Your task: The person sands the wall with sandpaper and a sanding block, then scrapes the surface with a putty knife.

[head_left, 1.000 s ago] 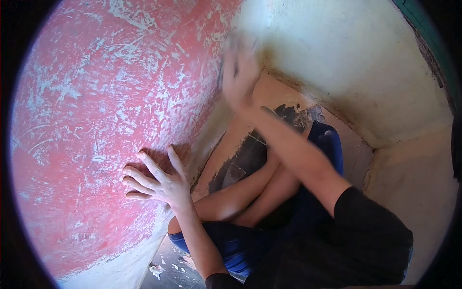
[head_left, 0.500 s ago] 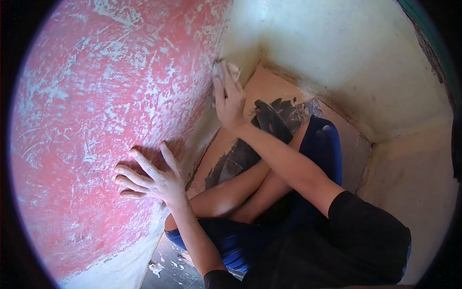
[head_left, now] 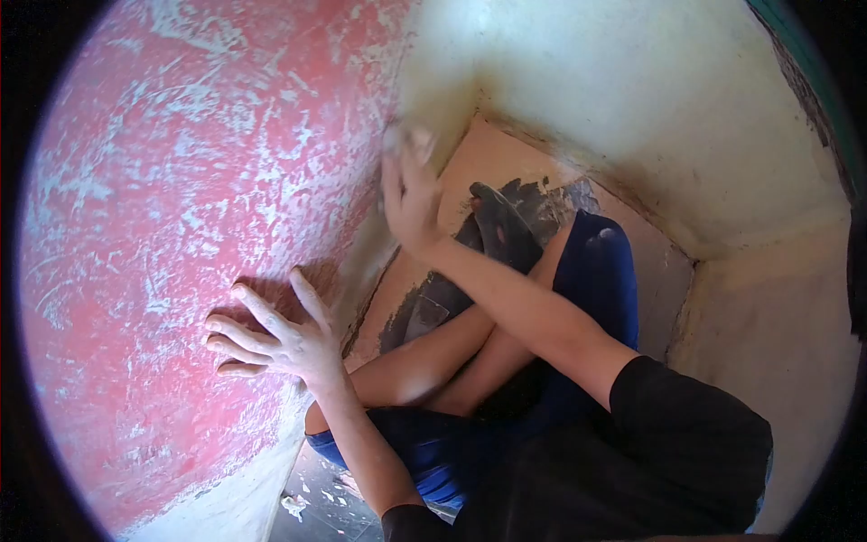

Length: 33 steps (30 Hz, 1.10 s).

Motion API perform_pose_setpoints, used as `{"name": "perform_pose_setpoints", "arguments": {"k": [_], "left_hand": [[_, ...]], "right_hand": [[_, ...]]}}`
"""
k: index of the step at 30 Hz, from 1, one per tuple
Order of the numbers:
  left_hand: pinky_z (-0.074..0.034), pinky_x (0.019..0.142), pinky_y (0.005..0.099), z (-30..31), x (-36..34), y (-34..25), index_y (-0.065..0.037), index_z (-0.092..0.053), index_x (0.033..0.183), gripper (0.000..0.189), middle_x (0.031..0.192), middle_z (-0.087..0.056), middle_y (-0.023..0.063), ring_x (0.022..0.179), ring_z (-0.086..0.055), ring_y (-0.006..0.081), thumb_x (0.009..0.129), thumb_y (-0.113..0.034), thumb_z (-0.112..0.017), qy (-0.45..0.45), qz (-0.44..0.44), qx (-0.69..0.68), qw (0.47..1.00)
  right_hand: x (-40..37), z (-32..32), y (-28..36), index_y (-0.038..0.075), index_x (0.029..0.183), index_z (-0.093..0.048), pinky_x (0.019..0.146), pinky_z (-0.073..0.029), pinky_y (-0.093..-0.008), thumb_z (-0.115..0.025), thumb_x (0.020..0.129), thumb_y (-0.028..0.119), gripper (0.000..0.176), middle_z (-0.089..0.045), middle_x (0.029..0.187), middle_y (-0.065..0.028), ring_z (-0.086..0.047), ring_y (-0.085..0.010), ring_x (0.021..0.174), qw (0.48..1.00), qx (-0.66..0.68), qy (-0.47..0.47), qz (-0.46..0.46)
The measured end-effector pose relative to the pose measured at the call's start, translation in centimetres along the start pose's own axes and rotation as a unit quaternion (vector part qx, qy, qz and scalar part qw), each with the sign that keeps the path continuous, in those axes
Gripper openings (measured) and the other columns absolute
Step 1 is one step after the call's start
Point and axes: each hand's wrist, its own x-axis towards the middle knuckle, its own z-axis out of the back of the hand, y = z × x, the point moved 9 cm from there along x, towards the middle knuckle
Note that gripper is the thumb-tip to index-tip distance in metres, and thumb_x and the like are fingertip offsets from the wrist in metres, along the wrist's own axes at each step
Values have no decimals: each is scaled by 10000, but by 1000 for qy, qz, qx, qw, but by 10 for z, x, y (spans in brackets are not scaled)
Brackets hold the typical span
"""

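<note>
Gripping high, splayed low

Right hand [head_left: 411, 199] – fingers closed on a small, pale, motion-blurred piece [head_left: 419, 141], material unclear, at their tips beside the patchy pink-and-white painted wall [head_left: 172, 208]. Left hand [head_left: 293, 345] – fingers splayed against that wall, below the right fingers.

No readable text anywhere, folks! At nine o'clock, the scratched pink wall [head_left: 135, 271] shows scuffs, not letters; at four, the black shirt [head_left: 695, 434] reads plain. Toward three, a pale mark [head_left: 601, 237] on the blue shorts [head_left: 596, 289] is unreadable, and at twelve the pale thing [head_left: 419, 141] is a blur.
</note>
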Motion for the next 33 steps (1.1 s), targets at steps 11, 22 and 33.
{"name": "perform_pose_setpoints", "arguments": {"k": [11,22,33], "left_hand": [[-21,1251,629,1,1,-1,-127,-518,1530,763,1655,-262,266,1571,-155,448,929,-556,-709,-7,-5,10,1000],[-23,1247,639,0,-1,3,-117,-526,1524,764,1651,-269,269,1574,-150,442,925,-553,-714,-4,-5,3,1000],[-29,1248,634,1,1,-1,-137,-533,1522,743,1652,-267,270,1574,-152,438,929,-547,-712,-4,-3,3,1000]], "right_hand": [[196,23,-35,-34,1365,-609,780,-525,-429,-547,1048,139,366,-668,1026,-286,-649,-381,869,994,21,-99,-47],[90,5,-24,-81,1336,-591,950,-515,-481,-597,1018,77,356,-652,1198,-338,-652,-487,1101,997,-14,-75,32],[46,7,-8,-27,1401,-589,992,-513,-384,-551,1050,117,382,-611,1276,-337,-627,-402,1239,983,-121,-119,69]]}}
